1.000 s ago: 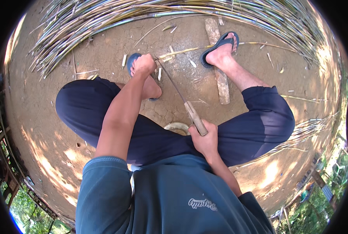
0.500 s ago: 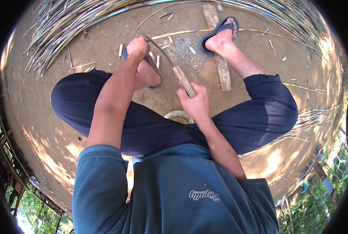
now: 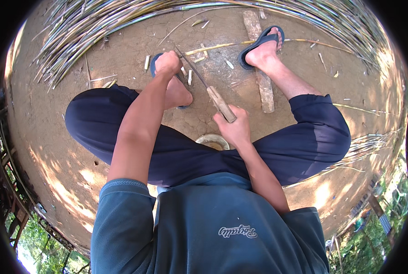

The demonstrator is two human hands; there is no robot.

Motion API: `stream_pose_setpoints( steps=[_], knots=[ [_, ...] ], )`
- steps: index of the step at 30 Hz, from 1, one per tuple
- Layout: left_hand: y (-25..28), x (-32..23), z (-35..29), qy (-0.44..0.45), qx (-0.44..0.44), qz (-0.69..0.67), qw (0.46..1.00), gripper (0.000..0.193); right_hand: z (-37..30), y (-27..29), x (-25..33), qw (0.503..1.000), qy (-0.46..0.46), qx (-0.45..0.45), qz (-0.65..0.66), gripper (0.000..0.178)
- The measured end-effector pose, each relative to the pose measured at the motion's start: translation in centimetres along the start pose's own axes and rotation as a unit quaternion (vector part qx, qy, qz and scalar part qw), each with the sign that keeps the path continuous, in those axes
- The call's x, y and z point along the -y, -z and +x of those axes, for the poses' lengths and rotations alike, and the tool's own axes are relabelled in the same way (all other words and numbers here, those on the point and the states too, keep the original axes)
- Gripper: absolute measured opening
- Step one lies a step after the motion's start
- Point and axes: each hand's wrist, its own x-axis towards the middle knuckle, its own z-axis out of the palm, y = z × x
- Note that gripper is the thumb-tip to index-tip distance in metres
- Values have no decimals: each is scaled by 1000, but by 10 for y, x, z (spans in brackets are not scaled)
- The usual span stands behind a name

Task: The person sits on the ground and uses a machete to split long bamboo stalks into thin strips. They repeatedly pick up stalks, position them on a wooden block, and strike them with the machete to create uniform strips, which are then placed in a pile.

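Observation:
My right hand (image 3: 235, 128) is closed round the wooden handle of a knife (image 3: 220, 104), in front of my lap. The slim, slightly curved blade slants up and left, its tip beside my left hand (image 3: 168, 63). That hand is closed in a fist above my left foot, at the near end of a long yellowish cane stalk (image 3: 224, 44). It seems to grip the stalk; my fingers hide the end. From there the stalk runs right, past my sandalled right foot (image 3: 261, 52). Short pale cut pieces (image 3: 189, 77) lie on the ground by my left foot.
A thick spread of cane stalks (image 3: 85, 27) arches along the far side. A log (image 3: 264, 91) lies under my right foot. Between my thighs stands a round pale-rimmed container (image 3: 215, 135). Another bundle of stalks (image 3: 363, 145) rests beyond my right knee.
The whole view has shifted a little. The blade now looks straighter and turned more edge-on beside my left hand. Both hands keep their hold.

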Motion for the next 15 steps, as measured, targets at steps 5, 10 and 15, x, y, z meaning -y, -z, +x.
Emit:
stream_pose_setpoints(
  steps=[5, 10, 15],
  knots=[
    [-19, 7, 3, 29, -50, -46, 997, 35, 4, -3, -1, 1000, 4, 0, -23, 22],
    [-4, 7, 5, 61, -11, -81, 995, 39, 33, -14, 2, 1000, 4, -8, -1, 23],
    [-27, 15, 11, 75, 9, -80, 994, 39, 2, -10, -12, 1000, 6, 0, 3, 19]
  ],
)
